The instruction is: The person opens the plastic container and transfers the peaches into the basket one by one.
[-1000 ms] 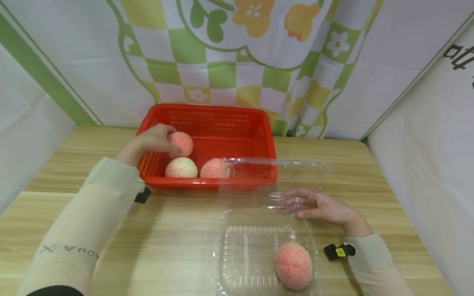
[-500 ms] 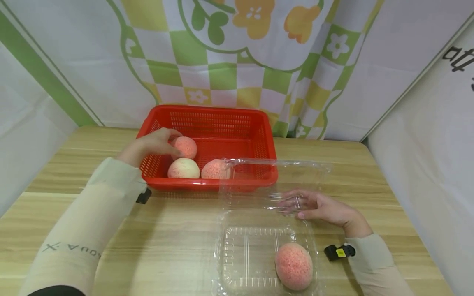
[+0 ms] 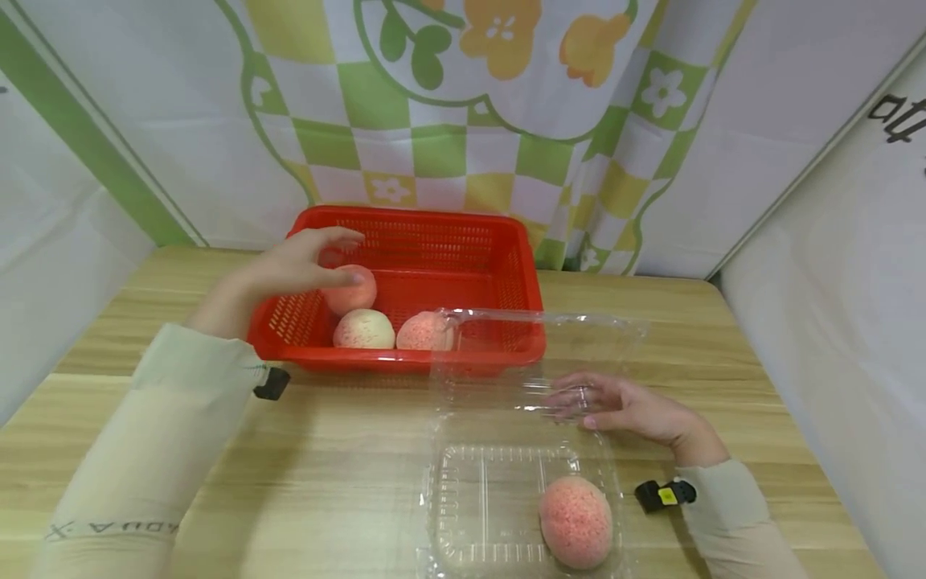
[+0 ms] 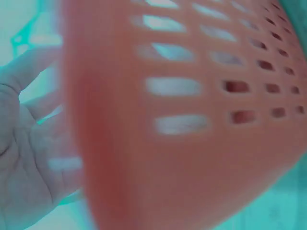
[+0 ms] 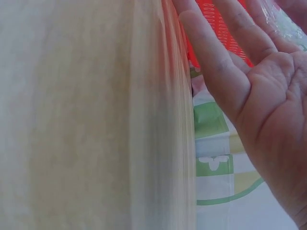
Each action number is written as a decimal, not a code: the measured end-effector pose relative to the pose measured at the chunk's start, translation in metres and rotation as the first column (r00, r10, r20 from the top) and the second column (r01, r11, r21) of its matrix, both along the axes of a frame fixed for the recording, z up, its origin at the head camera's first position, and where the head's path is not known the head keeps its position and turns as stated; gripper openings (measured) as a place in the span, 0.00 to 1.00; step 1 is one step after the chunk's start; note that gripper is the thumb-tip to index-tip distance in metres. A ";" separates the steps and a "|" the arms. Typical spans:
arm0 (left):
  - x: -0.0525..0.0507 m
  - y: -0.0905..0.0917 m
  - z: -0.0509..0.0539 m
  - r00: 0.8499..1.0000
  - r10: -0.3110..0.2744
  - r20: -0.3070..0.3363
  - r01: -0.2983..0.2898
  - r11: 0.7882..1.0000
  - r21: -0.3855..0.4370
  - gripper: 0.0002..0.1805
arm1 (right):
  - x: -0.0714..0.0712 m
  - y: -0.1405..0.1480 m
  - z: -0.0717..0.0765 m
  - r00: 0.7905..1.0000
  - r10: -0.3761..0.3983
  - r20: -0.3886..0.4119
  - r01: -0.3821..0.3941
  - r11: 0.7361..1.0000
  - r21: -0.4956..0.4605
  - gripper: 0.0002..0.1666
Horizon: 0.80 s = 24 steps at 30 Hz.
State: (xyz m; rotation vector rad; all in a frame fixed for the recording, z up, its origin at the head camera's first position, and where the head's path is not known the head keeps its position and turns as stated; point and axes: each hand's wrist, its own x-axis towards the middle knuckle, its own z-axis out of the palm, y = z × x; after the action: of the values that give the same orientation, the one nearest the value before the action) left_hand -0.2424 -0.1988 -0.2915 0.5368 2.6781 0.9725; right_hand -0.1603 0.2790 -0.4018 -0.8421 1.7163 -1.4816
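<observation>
A red plastic basket [image 3: 391,354] holds two pink speckled balls and a cream ball [image 3: 364,330] with pink specks. My left hand [image 3: 292,261] reaches over the basket's left side, fingers spread, its thumb across the front of the left pink ball [image 3: 350,293]. In the left wrist view the basket wall [image 4: 192,158] hides most of those fingers. A clear plastic clamshell box [image 3: 463,498] stands with its lid raised, a larger-looking pink ball [image 3: 576,523] in its right part. Behind the lid, my right hand [image 3: 622,408] has relaxed fingers; whether they touch the lid I cannot tell.
The other pink ball [image 3: 423,330] lies at the basket's front, partly behind the raised lid. A wooden table [image 3: 318,474] carries everything. A checked, flowered curtain [image 3: 434,145] hangs close behind the basket, with white cloth walls [image 3: 817,265] at the sides.
My left fingers have spread away from the left pink ball, which has shifted slightly left since half a second ago. My right hand and the box have stayed nearly still.
</observation>
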 end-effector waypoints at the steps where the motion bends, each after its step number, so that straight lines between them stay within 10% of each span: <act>1: 0.004 0.001 0.004 1.000 -0.006 -0.017 0.007 1.000 0.017 0.35 | 0.000 0.001 0.000 1.000 -0.003 -0.007 0.003 1.000 0.008 0.33; 14: 0.076 0.026 0.020 0.965 0.009 -0.262 0.055 0.970 0.238 0.29 | 0.002 0.003 0.000 0.999 -0.043 0.020 0.043 0.999 -0.011 0.35; 24: 0.115 0.049 0.003 0.896 0.057 -0.441 0.191 0.847 0.496 0.30 | 0.003 0.002 0.001 0.998 -0.049 0.028 0.050 0.998 -0.031 0.34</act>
State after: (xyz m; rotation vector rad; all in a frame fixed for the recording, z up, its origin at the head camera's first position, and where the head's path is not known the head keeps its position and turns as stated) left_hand -0.1275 -0.1501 -0.2885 1.0760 2.7012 1.7767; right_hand -0.1571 0.2809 -0.4006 -0.7972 1.7088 -1.5506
